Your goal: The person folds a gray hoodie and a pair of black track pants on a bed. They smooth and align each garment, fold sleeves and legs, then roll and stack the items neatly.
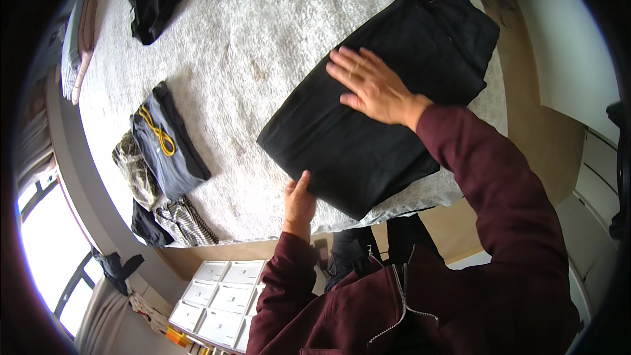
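Observation:
Black trousers (368, 131) lie folded on a bed with a fluffy pale cover (227, 46), the waistband toward the far right. My right hand (374, 85) rests flat on their upper middle, fingers stretched out, a ring on one finger. At the near-left edge of the folded cloth, my left hand (300, 204) has its thumb up against the border. Its other fingers are mostly hidden under the fabric, and the hand seems to pinch that edge.
Left on the bed lies a folded grey garment (164, 151) with a yellow cord, beside a patterned bundle (136, 169) and a striped cloth (186, 221). A black garment (161, 0) lies at the far left. White drawers (223, 296) stand below the bed's near edge.

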`<action>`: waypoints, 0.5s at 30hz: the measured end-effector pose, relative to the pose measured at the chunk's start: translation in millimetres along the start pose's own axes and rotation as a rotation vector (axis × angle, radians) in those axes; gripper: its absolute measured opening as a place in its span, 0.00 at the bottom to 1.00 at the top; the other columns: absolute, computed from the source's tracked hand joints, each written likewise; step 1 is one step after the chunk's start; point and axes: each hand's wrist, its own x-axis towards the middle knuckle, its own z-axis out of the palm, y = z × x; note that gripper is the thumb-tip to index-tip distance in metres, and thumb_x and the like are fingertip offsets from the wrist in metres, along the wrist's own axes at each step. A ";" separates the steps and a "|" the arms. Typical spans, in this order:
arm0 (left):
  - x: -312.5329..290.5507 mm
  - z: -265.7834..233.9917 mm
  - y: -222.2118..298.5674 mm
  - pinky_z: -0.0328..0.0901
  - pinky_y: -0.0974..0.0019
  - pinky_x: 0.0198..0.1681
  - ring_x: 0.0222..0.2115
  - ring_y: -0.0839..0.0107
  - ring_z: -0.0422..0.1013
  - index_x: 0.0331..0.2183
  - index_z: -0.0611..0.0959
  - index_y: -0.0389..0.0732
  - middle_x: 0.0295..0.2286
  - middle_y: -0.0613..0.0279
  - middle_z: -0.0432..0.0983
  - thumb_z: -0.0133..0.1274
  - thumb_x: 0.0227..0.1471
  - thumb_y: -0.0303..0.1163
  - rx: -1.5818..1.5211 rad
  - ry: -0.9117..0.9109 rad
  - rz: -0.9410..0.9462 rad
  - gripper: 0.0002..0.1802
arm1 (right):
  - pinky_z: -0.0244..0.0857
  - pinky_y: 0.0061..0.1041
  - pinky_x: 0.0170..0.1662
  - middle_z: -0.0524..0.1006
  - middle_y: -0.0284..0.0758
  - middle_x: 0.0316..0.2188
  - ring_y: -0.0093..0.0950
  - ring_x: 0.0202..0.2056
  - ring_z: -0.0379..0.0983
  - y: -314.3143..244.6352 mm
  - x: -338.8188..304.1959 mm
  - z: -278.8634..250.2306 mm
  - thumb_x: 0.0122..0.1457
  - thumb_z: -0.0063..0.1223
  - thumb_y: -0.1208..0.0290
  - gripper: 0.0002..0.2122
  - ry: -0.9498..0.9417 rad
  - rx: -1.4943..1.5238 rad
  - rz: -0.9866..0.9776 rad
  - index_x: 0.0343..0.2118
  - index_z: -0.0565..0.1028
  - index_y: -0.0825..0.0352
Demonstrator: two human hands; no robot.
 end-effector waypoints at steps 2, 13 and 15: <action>-3.2 7.7 -6.1 0.67 0.61 0.53 0.45 0.66 0.74 0.44 0.81 0.38 0.43 0.59 0.79 0.54 0.59 0.28 0.047 0.088 -0.053 0.11 | 0.44 0.41 0.67 0.62 0.37 0.64 0.34 0.67 0.52 28.6 16.5 16.8 0.63 0.46 0.49 0.29 -0.098 -0.247 0.192 0.60 0.65 0.63; -61.5 58.7 19.5 0.63 0.71 0.49 0.41 0.77 0.72 0.43 0.84 0.36 0.39 0.65 0.81 0.58 0.57 0.29 0.342 -0.046 0.211 0.12 | 0.53 0.39 0.64 0.68 0.45 0.58 0.43 0.63 0.59 16.0 33.8 22.1 0.65 0.48 0.54 0.25 0.288 0.258 0.203 0.56 0.68 0.69; -67.1 71.3 23.5 0.64 0.71 0.48 0.41 0.78 0.72 0.42 0.85 0.38 0.39 0.65 0.81 0.58 0.57 0.28 0.389 -0.088 0.244 0.10 | 0.49 0.38 0.66 0.65 0.44 0.62 0.42 0.65 0.56 5.8 37.8 33.4 0.66 0.44 0.51 0.27 0.069 0.222 0.302 0.59 0.66 0.67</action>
